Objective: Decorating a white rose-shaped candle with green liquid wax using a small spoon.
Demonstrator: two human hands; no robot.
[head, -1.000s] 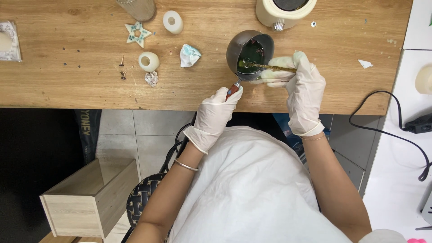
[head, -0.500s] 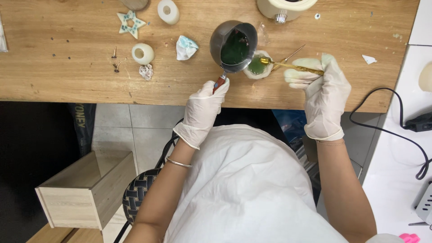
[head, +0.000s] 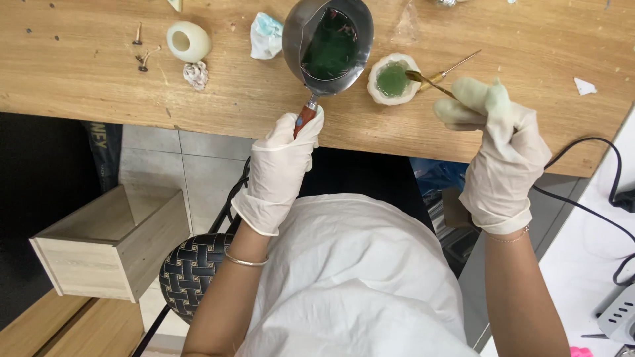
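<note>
Since half a second ago the metal pot (head: 329,45) has drawn a little away from the small white mould (head: 393,79), and the right hand (head: 501,153) has pulled back toward the counter edge.

Nearest the camera are the person's white apron, a black woven stool (head: 192,271) and an open wooden box (head: 109,243) on the tiled floor. Beyond them runs the pale wooden counter (head: 99,86), with a black cable (head: 589,198) trailing off its right end.

The left hand (head: 281,168), gloved, has its fingers (head: 301,135) wrapped tight round the pot's reddish handle, holding the pot of dark green liquid over the counter, just left of the mould. The right hand's fingers (head: 463,109) pinch a thin gold spoon (head: 430,80) whose tip reaches the rim of the mould, which holds green liquid.

Further left lie a crumpled bluish tissue (head: 266,34), a white egg-shaped mould (head: 188,41), a small shell (head: 196,75) and loose wicks (head: 144,56). Nothing stands between pot and mould.
</note>
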